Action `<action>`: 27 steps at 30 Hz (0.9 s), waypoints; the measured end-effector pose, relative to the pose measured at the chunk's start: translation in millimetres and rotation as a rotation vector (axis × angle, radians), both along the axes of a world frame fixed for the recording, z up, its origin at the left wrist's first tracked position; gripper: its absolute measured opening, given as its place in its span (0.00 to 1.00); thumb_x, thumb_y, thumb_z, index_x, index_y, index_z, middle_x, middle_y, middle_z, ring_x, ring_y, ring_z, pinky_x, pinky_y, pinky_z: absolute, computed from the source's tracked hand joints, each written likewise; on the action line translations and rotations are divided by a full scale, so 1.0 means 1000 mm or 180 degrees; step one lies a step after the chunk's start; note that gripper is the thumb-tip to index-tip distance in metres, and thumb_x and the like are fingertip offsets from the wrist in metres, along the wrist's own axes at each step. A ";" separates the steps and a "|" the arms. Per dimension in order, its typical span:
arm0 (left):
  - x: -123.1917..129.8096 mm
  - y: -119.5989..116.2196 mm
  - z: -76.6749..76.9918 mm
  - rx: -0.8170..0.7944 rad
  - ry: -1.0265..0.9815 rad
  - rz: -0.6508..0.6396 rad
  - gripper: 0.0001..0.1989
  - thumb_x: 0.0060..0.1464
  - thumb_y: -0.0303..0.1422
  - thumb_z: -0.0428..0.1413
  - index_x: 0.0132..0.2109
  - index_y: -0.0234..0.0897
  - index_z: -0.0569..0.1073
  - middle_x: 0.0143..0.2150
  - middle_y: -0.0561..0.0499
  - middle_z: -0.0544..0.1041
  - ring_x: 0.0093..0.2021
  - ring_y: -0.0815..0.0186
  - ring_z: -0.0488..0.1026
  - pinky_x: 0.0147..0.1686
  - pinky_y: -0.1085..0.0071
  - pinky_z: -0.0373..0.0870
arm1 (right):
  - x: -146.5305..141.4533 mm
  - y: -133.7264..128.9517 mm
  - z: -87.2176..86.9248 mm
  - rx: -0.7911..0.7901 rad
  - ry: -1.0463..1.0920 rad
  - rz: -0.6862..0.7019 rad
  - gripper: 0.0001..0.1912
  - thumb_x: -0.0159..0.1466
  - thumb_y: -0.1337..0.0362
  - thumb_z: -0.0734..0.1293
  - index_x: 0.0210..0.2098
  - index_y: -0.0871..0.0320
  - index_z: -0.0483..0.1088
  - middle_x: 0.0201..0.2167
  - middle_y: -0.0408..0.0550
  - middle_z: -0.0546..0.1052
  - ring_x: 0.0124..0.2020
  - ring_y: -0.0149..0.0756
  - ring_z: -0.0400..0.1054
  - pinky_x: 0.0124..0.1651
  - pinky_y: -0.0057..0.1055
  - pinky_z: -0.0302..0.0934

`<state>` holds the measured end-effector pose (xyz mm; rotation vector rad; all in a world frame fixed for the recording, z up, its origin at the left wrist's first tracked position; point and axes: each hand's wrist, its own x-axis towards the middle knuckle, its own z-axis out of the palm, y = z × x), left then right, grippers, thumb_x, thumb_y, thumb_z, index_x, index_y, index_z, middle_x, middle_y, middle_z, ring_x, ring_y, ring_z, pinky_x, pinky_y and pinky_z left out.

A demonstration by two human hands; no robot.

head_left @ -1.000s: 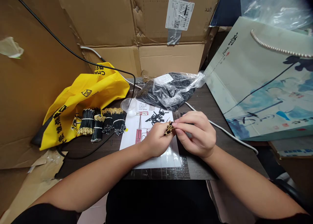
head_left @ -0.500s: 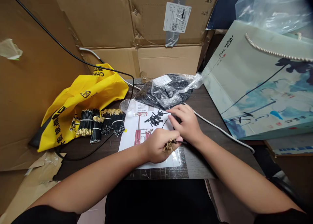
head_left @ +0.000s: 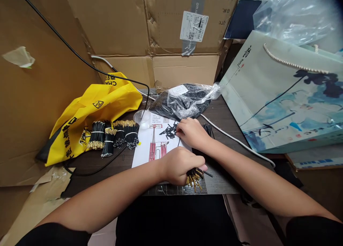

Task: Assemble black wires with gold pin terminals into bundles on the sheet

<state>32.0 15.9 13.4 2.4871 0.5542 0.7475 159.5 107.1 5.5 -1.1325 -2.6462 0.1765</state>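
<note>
My left hand (head_left: 182,165) is closed round a bundle of black wires (head_left: 195,178), whose gold-coloured ends stick out below the fist toward the desk's front edge. One black wire end juts out to the right. Just beyond it, my right hand (head_left: 191,133) has its fingertips pinched together at the right side of a loose pile of short black tube pieces (head_left: 168,131). Whatever is between those fingertips is too small to make out. The pile lies on a printed sheet (head_left: 142,153) with red drawings. A thin dark line shows on the sheet below the right fingertips.
Banded bundles of black wires (head_left: 109,142) lie at left before a yellow bag (head_left: 93,106). A clear plastic cup (head_left: 144,121) lies by the sheet. Behind is a plastic bag of black pieces (head_left: 182,101). A paper gift bag (head_left: 284,103) stands right; a white cable (head_left: 241,142) crosses the desk.
My left hand has shifted down and right with the wire bundle, showing more gold ends. My right hand has moved left to the tube pile, and its spread fingers have closed to a pinch.
</note>
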 end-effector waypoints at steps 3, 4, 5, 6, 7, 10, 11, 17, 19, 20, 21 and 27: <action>-0.001 0.002 0.002 0.0071 -0.0223 0.0007 0.09 0.60 0.33 0.47 0.30 0.39 0.63 0.21 0.54 0.67 0.22 0.68 0.63 0.24 0.71 0.56 | -0.006 0.010 0.007 -0.0191 -0.0276 0.0312 0.03 0.62 0.69 0.67 0.33 0.58 0.74 0.31 0.48 0.77 0.36 0.38 0.64 0.37 0.33 0.50; -0.002 0.002 0.002 0.0096 -0.0258 0.0023 0.10 0.60 0.33 0.46 0.30 0.39 0.64 0.21 0.54 0.67 0.22 0.68 0.64 0.24 0.71 0.57 | -0.007 0.013 0.008 -0.0211 -0.0318 0.0424 0.04 0.62 0.71 0.66 0.34 0.59 0.74 0.31 0.49 0.77 0.35 0.38 0.64 0.37 0.32 0.50; -0.002 0.003 0.003 0.0115 -0.0289 0.0041 0.10 0.60 0.34 0.46 0.30 0.38 0.64 0.21 0.54 0.67 0.22 0.68 0.64 0.25 0.71 0.57 | -0.008 0.014 0.008 -0.0203 -0.0328 0.0524 0.05 0.62 0.71 0.66 0.35 0.59 0.74 0.31 0.49 0.77 0.35 0.38 0.64 0.37 0.32 0.51; -0.003 0.003 0.003 0.0120 -0.0321 0.0056 0.11 0.61 0.34 0.45 0.30 0.38 0.64 0.21 0.54 0.68 0.22 0.68 0.64 0.25 0.72 0.58 | -0.009 0.015 0.007 -0.0175 -0.0308 0.0608 0.06 0.62 0.72 0.66 0.37 0.59 0.74 0.32 0.49 0.77 0.36 0.38 0.64 0.37 0.32 0.52; -0.003 0.003 0.004 0.0112 -0.0355 0.0068 0.11 0.61 0.34 0.45 0.30 0.38 0.64 0.21 0.54 0.68 0.22 0.69 0.64 0.25 0.72 0.58 | -0.009 0.015 0.006 -0.0137 -0.0264 0.0683 0.08 0.62 0.73 0.65 0.39 0.60 0.74 0.32 0.50 0.77 0.36 0.39 0.64 0.38 0.32 0.52; -0.004 0.004 0.004 0.0082 -0.0430 0.0073 0.11 0.61 0.34 0.46 0.30 0.38 0.64 0.21 0.55 0.67 0.21 0.70 0.64 0.24 0.72 0.57 | -0.007 0.013 0.003 -0.0028 -0.0045 0.0795 0.10 0.64 0.72 0.64 0.42 0.60 0.75 0.33 0.51 0.75 0.37 0.40 0.62 0.39 0.33 0.54; -0.004 0.005 0.004 0.0079 -0.0436 0.0073 0.11 0.61 0.34 0.46 0.30 0.38 0.64 0.21 0.55 0.66 0.21 0.70 0.63 0.24 0.72 0.56 | -0.005 0.011 0.003 -0.0013 0.0051 0.0807 0.10 0.64 0.73 0.63 0.42 0.60 0.75 0.33 0.51 0.75 0.38 0.39 0.62 0.40 0.33 0.54; -0.007 0.007 0.003 -0.0079 -0.0382 0.0190 0.14 0.63 0.35 0.46 0.28 0.37 0.62 0.20 0.56 0.62 0.21 0.71 0.59 0.24 0.72 0.55 | 0.023 -0.013 0.031 -0.0452 0.1527 0.0861 0.07 0.65 0.70 0.64 0.39 0.60 0.75 0.34 0.48 0.76 0.38 0.36 0.65 0.44 0.35 0.60; -0.007 0.008 0.003 -0.0255 -0.0442 0.0163 0.13 0.63 0.35 0.46 0.30 0.37 0.63 0.21 0.56 0.63 0.22 0.72 0.60 0.25 0.73 0.57 | 0.035 -0.025 0.043 -0.1021 0.2266 0.0699 0.06 0.66 0.67 0.66 0.40 0.58 0.75 0.36 0.48 0.76 0.36 0.33 0.68 0.39 0.32 0.63; -0.008 0.009 0.003 -0.0339 -0.0492 0.0137 0.12 0.63 0.35 0.47 0.30 0.37 0.63 0.22 0.56 0.64 0.23 0.72 0.61 0.26 0.73 0.57 | 0.040 -0.031 0.047 -0.1203 0.2512 0.0693 0.05 0.65 0.67 0.67 0.39 0.58 0.75 0.37 0.48 0.76 0.37 0.33 0.69 0.39 0.32 0.63; -0.008 0.010 0.002 -0.0400 -0.0543 0.0117 0.12 0.63 0.35 0.47 0.31 0.36 0.63 0.23 0.55 0.65 0.23 0.72 0.61 0.26 0.74 0.58 | 0.044 -0.037 0.050 -0.1359 0.2722 0.0756 0.05 0.65 0.67 0.68 0.39 0.58 0.76 0.37 0.48 0.77 0.37 0.33 0.70 0.38 0.31 0.64; -0.008 0.013 -0.004 -0.0537 -0.0705 0.0331 0.09 0.62 0.34 0.50 0.34 0.35 0.67 0.29 0.52 0.71 0.30 0.71 0.68 0.32 0.75 0.66 | 0.048 -0.054 0.055 -0.1494 0.3079 0.1330 0.10 0.62 0.73 0.69 0.42 0.57 0.78 0.34 0.48 0.79 0.34 0.31 0.73 0.37 0.30 0.69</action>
